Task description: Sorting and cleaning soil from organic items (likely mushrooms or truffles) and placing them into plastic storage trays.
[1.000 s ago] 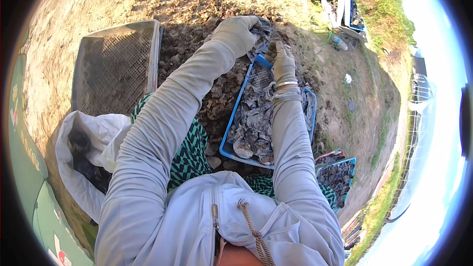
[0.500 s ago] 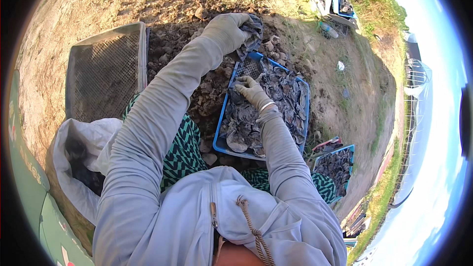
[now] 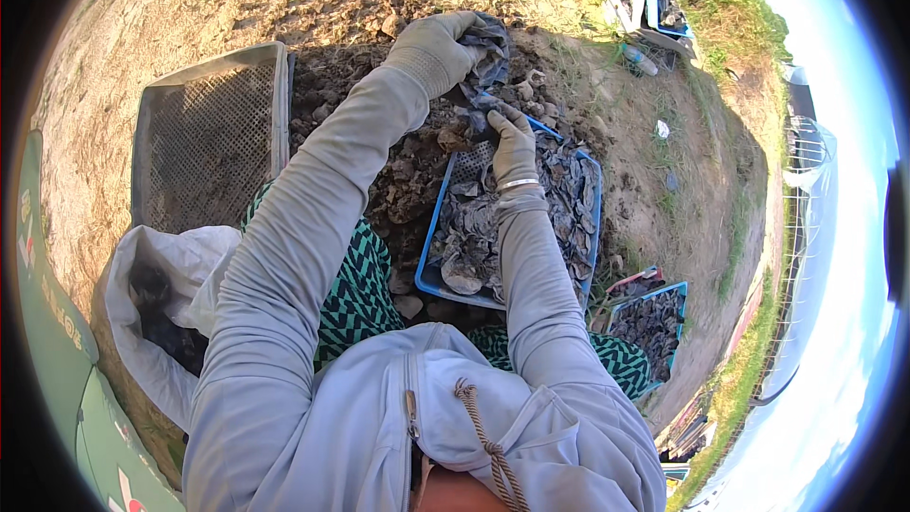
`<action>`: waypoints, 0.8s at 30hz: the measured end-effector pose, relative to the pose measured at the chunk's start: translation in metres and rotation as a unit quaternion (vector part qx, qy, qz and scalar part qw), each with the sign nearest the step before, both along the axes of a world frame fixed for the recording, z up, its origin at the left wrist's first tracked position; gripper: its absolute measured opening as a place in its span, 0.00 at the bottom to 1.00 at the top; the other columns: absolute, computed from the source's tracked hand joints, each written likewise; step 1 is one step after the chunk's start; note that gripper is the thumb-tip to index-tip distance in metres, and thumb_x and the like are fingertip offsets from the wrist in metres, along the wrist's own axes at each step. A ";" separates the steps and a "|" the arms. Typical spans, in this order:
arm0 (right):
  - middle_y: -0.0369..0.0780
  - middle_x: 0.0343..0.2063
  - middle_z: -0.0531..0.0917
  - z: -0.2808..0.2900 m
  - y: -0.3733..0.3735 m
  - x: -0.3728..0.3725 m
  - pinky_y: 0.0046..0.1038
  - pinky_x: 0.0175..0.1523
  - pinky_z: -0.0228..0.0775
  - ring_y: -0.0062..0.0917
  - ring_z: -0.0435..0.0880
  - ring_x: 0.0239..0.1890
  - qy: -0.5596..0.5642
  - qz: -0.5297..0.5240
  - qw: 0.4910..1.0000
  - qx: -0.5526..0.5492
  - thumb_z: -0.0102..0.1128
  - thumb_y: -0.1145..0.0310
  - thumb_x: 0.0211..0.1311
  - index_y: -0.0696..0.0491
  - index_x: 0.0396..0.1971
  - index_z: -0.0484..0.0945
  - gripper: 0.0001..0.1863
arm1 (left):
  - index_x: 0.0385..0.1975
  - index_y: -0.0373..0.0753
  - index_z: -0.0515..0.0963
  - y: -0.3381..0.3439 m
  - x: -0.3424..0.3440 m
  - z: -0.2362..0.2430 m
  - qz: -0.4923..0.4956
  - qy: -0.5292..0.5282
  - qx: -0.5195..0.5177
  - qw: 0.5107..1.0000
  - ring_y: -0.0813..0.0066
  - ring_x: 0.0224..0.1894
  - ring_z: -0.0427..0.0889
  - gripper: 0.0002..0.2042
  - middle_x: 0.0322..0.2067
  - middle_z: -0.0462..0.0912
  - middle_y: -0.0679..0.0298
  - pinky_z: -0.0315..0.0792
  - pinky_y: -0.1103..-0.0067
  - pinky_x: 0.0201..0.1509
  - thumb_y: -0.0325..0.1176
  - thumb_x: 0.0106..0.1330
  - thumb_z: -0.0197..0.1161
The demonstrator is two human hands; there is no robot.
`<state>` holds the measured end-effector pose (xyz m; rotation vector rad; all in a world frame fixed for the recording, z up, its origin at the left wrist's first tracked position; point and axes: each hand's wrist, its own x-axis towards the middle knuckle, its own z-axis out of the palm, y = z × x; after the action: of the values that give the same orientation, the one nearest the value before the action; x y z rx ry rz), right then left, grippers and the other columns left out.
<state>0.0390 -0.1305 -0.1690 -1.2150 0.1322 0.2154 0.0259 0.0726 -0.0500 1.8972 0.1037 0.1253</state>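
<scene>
My left hand [image 3: 431, 55], in a pale work glove, is closed round crumpled dark grey pieces [image 3: 489, 43] that look like thin plastic film. They hang toward my right hand [image 3: 513, 144], also gloved, whose fingers pinch the dark pieces at their lower end. Below both hands sits a blue crate [image 3: 597, 218] with a perforated bottom. Many similar limp, soil-stained dark pieces [image 3: 559, 199] lie in it. A brown clod [image 3: 453, 139] is by the crate's far left corner, partly behind the dark pieces.
Loose soil and clods [image 3: 403, 180] lie between my knees and beyond the crate. To the left stand a dark mesh crate [image 3: 204, 142] and a white sack [image 3: 204, 251] with dark contents. At right are a smaller blue crate [image 3: 681, 318] and a plastic bottle [image 3: 639, 59].
My right hand has risen from the pieces in the crate to the hanging dark film near my left hand. My left hand has lifted slightly, still holding its pieces.
</scene>
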 end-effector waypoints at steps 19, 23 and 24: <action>0.38 0.34 0.83 0.062 -0.007 0.067 0.22 0.40 0.72 0.21 0.82 0.36 -0.080 0.122 0.961 -0.236 0.56 0.68 0.60 0.56 0.37 0.81 0.10 | 0.42 0.42 0.78 -0.003 0.004 0.005 -0.006 0.020 0.106 0.994 0.71 0.44 0.80 0.17 0.42 0.81 0.61 0.72 0.79 0.49 0.32 0.50 0.69; 0.43 0.48 0.79 -0.018 -0.025 0.021 0.34 0.56 0.66 0.41 0.77 0.49 -0.081 0.392 0.535 -0.744 0.52 0.47 0.59 0.47 0.49 0.77 0.25 | 0.38 0.41 0.79 0.000 -0.003 -0.005 0.090 -0.105 0.174 0.975 0.73 0.41 0.80 0.14 0.37 0.82 0.65 0.72 0.81 0.48 0.32 0.49 0.69; 0.42 0.51 0.77 -0.029 -0.025 0.002 0.36 0.57 0.65 0.37 0.75 0.52 -0.062 0.404 0.442 -0.799 0.50 0.45 0.58 0.46 0.48 0.77 0.25 | 0.38 0.40 0.78 0.002 -0.002 -0.009 0.098 -0.141 0.183 0.968 0.75 0.38 0.81 0.14 0.33 0.82 0.65 0.73 0.81 0.45 0.32 0.50 0.67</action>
<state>0.0414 -0.1555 -0.1979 -3.2055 -0.5924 0.9898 0.0236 0.0748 -0.0591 2.2118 0.0770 0.5823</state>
